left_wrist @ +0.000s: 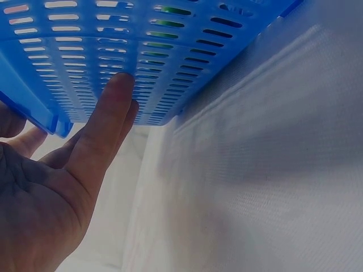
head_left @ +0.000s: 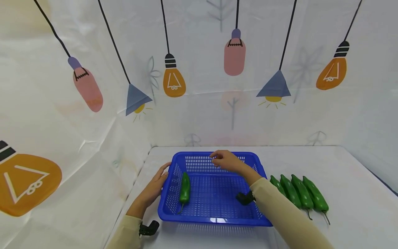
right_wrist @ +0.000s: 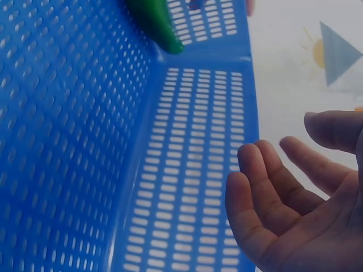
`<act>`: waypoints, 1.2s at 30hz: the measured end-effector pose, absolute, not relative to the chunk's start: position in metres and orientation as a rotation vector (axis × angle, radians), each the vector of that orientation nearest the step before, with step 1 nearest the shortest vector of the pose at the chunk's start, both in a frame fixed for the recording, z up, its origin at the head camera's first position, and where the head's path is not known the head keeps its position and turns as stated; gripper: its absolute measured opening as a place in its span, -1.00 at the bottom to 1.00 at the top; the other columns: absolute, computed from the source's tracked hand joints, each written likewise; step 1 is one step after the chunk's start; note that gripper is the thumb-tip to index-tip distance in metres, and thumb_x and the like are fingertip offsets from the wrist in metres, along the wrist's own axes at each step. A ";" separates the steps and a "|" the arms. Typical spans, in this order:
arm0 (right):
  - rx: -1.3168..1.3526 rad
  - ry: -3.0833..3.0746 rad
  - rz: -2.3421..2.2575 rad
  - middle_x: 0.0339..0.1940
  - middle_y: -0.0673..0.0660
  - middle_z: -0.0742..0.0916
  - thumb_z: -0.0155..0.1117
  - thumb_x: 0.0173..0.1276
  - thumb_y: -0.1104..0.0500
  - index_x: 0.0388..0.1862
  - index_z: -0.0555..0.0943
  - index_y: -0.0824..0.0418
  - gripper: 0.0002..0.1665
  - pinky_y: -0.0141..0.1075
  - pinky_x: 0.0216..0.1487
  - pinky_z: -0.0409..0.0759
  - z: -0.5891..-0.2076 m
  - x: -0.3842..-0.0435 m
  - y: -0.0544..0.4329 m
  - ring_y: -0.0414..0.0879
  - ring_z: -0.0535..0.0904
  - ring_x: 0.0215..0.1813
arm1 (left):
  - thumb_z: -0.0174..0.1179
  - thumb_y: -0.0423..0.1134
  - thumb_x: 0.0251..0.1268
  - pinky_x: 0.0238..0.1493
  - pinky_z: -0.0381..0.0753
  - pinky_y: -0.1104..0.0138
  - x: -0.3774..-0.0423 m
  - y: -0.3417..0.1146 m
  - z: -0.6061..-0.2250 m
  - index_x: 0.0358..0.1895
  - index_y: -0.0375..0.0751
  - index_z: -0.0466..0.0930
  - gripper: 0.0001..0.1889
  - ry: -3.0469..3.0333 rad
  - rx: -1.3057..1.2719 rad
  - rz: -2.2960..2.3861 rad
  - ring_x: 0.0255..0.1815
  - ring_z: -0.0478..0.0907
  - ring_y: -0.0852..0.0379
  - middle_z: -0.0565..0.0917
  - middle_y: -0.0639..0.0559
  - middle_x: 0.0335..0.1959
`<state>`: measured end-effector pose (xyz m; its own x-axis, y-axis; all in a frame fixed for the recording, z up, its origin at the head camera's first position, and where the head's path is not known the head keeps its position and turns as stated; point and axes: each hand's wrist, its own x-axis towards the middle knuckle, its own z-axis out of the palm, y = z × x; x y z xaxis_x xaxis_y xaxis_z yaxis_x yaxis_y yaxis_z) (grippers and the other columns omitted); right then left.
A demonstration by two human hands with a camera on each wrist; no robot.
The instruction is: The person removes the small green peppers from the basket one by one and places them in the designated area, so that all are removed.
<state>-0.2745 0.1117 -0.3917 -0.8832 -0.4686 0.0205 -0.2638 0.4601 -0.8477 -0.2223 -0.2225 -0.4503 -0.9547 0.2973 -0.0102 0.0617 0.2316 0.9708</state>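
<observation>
A blue plastic basket (head_left: 186, 218) with slotted walls stands on the white table. One green chili pepper (head_left: 185, 188) lies lengthwise inside it, close to the left wall. My left hand (head_left: 155, 185) holds the basket's left side, some fingers at the rim and others against the outer wall (left_wrist: 150, 79). Over the far part of the basket hovers my right hand (head_left: 228, 161), its fingers loosely bent with nothing between them. In the right wrist view the fingers (right_wrist: 264, 195) overlap the far rim, and the pepper (right_wrist: 156, 25) shows in the far corner.
Several green chili peppers (head_left: 303, 193) lie side by side on the table, right of the basket, partly behind my right forearm. White cloth (head_left: 199, 117) printed with lamps hangs behind the table and at the left. Each wrist carries a small black camera mount (head_left: 150, 228).
</observation>
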 end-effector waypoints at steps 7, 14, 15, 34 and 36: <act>-0.611 2.496 -1.343 0.03 0.35 0.70 0.17 0.54 0.21 0.28 0.55 0.39 -0.58 0.07 0.01 0.61 -0.393 -0.275 0.093 0.24 0.66 0.04 | -0.30 -0.04 0.74 -0.01 0.61 -0.01 -0.222 -0.224 -0.451 0.63 0.06 -0.05 -0.47 2.287 0.350 1.810 0.12 0.57 -0.20 0.42 -0.41 0.33; -0.659 2.521 -1.271 -0.02 0.29 0.72 0.21 0.51 0.19 0.24 0.58 0.37 -0.59 -0.12 -0.08 0.63 -0.394 -0.274 0.076 0.06 0.68 -0.07 | -0.29 -0.02 0.73 -0.03 0.62 0.01 -0.223 -0.224 -0.451 0.63 0.07 -0.05 -0.47 2.271 0.348 1.827 0.08 0.59 -0.18 0.44 -0.41 0.31; -0.666 2.515 -1.271 -0.03 0.28 0.72 0.21 0.51 0.20 0.24 0.58 0.38 -0.59 -0.12 -0.09 0.63 -0.394 -0.273 0.074 0.06 0.68 -0.07 | -0.30 -0.02 0.73 -0.04 0.62 0.01 -0.223 -0.224 -0.451 0.63 0.06 -0.05 -0.47 2.270 0.349 1.828 0.06 0.59 -0.17 0.44 -0.41 0.31; -0.630 2.519 -1.157 -0.01 0.23 0.72 0.29 0.44 0.23 0.15 0.63 0.38 -0.63 -0.20 -0.16 0.65 -0.410 -0.274 0.042 -0.02 0.70 -0.18 | -0.33 -0.06 0.74 -0.06 0.61 0.03 -0.222 -0.223 -0.449 0.63 0.03 -0.07 -0.47 2.258 0.344 1.836 0.05 0.58 -0.17 0.43 -0.42 0.31; -0.617 2.516 -1.152 0.01 0.23 0.72 0.30 0.43 0.23 0.15 0.62 0.38 -0.62 -0.21 -0.18 0.66 -0.413 -0.273 0.039 -0.04 0.69 -0.19 | -0.33 -0.06 0.74 -0.06 0.61 0.04 -0.222 -0.223 -0.449 0.63 0.04 -0.07 -0.48 2.256 0.344 1.831 0.04 0.59 -0.16 0.43 -0.42 0.31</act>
